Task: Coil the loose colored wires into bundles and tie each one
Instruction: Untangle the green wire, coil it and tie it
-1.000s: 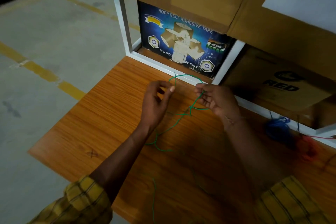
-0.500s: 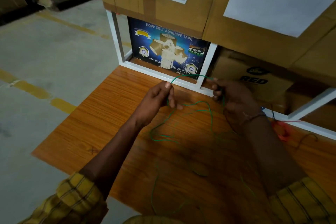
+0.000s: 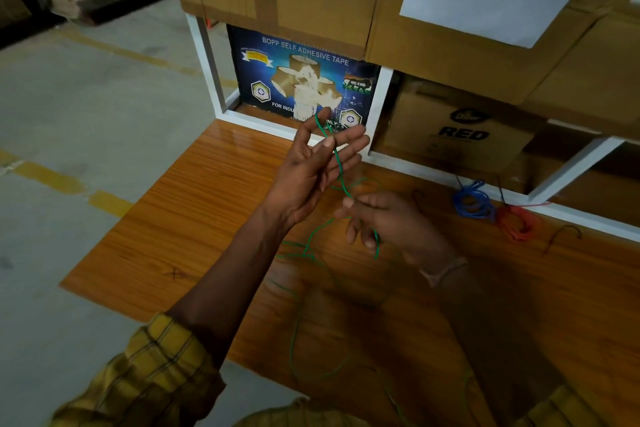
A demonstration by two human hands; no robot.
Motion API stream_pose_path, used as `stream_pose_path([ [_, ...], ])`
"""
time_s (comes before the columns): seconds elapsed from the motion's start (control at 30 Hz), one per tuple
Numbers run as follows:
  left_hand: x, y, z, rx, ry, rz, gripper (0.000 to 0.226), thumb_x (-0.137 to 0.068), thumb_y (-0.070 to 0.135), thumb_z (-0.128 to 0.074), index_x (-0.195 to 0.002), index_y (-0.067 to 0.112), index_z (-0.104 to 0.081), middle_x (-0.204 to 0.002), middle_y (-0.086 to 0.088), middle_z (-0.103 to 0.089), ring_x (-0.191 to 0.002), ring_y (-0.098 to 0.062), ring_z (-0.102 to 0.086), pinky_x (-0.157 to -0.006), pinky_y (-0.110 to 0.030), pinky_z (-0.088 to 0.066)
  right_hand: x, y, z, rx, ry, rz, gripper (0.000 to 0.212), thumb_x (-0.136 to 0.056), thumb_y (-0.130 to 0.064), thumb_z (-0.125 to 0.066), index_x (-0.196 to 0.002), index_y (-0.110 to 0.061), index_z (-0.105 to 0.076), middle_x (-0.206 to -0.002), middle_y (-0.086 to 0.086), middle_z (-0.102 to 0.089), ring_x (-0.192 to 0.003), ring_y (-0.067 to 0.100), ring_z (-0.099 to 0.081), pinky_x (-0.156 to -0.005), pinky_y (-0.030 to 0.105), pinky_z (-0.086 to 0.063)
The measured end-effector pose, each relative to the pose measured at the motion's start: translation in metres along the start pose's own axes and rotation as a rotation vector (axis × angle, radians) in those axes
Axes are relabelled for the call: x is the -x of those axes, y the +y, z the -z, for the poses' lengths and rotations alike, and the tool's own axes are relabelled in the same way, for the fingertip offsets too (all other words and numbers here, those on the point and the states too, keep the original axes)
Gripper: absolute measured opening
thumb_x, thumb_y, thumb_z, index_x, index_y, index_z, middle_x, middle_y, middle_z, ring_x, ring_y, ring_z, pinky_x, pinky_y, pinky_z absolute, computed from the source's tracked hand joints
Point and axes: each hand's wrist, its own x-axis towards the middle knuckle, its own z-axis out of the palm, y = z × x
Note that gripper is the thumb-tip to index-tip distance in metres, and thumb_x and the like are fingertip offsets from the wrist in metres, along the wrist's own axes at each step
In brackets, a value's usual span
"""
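Two hands working green wire (image 3: 341,180): left hand (image 3: 311,166) spread, wire running across fingers; right hand (image 3: 384,222) pinching it just below.

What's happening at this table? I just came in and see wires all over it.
A person is coiling a loose green wire. The left hand is raised with its fingers spread, the wire running across them, while the right hand pinches the wire lower down. Most of it trails uncoiled over the wooden table. A blue bundle and a red bundle lie by the shelf.
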Motion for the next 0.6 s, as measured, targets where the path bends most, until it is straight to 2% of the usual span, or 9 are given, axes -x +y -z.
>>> stream_pose_path([
  [0.1,0.004,-0.005,0.001,-0.152,0.074,-0.010,0.047,-0.114,0.011,-0.040,-0.158,0.017,-0.026,-0.140,-0.023,-0.065,-0.131,-0.039,-0.064,-0.116,-0.056,-0.042,0.028,-0.004,-0.002,0.042,-0.190,0.037,0.025,-0.105,-0.014,-0.056,-0.121,0.004,-0.062,-0.086,0.023,-0.075,-0.053,0.019,-0.061,-0.056,0.023,-0.049],
  [0.17,0.010,-0.005,-0.002,-0.227,0.086,-0.028,0.047,-0.114,0.011,-0.042,-0.157,0.019,-0.026,-0.134,-0.023,-0.069,-0.124,-0.039,-0.069,-0.100,-0.042,-0.054,0.044,-0.006,0.002,0.189,-0.295,0.096,0.024,-0.101,-0.012,-0.064,-0.122,-0.003,-0.065,-0.099,0.014,-0.079,-0.080,0.014,-0.074,-0.072,0.017,-0.054],
  [0.23,0.015,-0.005,-0.004,-0.369,0.089,-0.054,0.046,-0.114,0.010,-0.042,-0.157,0.017,-0.026,-0.126,-0.023,-0.072,-0.113,-0.038,-0.074,-0.087,-0.032,-0.058,0.056,-0.008,0.009,0.419,-0.328,0.207,0.022,-0.095,-0.017,-0.074,-0.116,-0.016,-0.072,-0.104,0.001,-0.079,-0.098,0.008,-0.073,-0.086,0.023,-0.056],
  [0.3,0.020,-0.006,-0.002,-0.500,0.077,-0.054,0.044,-0.113,0.012,-0.043,-0.154,0.017,-0.029,-0.118,-0.020,-0.075,-0.106,-0.039,-0.076,-0.088,-0.043,-0.060,0.065,-0.012,0.017,0.474,-0.336,0.291,0.019,-0.093,-0.018,-0.075,-0.112,-0.020,-0.073,-0.098,0.000,-0.079,-0.098,0.011,-0.073,-0.094,0.035,-0.054],
  [0.37,0.025,-0.007,0.001,-0.617,0.038,-0.032,0.042,-0.113,0.016,-0.046,-0.152,0.022,-0.033,-0.111,-0.016,-0.076,-0.099,-0.037,-0.078,-0.090,-0.058,-0.059,0.076,-0.018,0.027,0.309,-0.350,0.338,0.023,-0.096,-0.012,-0.070,-0.118,-0.013,-0.068,-0.088,0.009,-0.078,-0.087,0.026,-0.075,-0.088,0.040,-0.057],
  [0.4,0.028,-0.007,0.001,-0.700,0.009,-0.028,0.042,-0.112,0.018,-0.048,-0.152,0.024,-0.035,-0.105,-0.012,-0.077,-0.093,-0.030,-0.078,-0.085,-0.055,-0.060,0.082,-0.023,0.032,0.196,-0.354,0.356,0.027,-0.096,-0.008,-0.067,-0.123,-0.010,-0.066,-0.084,0.012,-0.076,-0.081,0.036,-0.074,-0.082,0.040,-0.060],
  [0.47,0.034,-0.006,0.000,-0.883,-0.046,-0.039,0.043,-0.111,0.018,-0.051,-0.153,0.023,-0.039,-0.082,0.002,-0.072,-0.072,-0.009,-0.070,-0.072,-0.035,-0.053,0.090,-0.030,0.043,0.032,-0.347,0.369,0.031,-0.097,-0.005,-0.061,-0.128,-0.005,-0.063,-0.078,0.015,-0.071,-0.067,0.048,-0.067,-0.070,0.039,-0.063],
  [0.53,0.040,-0.004,-0.003,-0.910,-0.129,-0.009,0.038,-0.111,0.015,-0.050,-0.149,0.018,-0.045,-0.071,0.005,-0.069,-0.062,-0.009,-0.067,-0.070,-0.029,-0.051,0.088,-0.033,0.054,-0.043,-0.289,0.399,0.026,-0.102,-0.011,-0.054,-0.124,-0.001,-0.063,-0.064,0.009,-0.062,-0.047,0.036,-0.056,-0.055,0.029,-0.057],
  [0.6,0.046,-0.004,-0.005,-0.801,-0.214,0.070,0.029,-0.113,0.014,-0.046,-0.142,0.015,-0.051,-0.074,-0.008,-0.073,-0.057,-0.025,-0.069,-0.064,-0.035,-0.055,0.078,-0.033,0.064,-0.146,-0.165,0.423,0.027,-0.104,-0.020,-0.050,-0.115,0.001,-0.065,-0.055,0.003,-0.042,-0.038,0.016,-0.039,-0.047,0.028,-0.047],
])
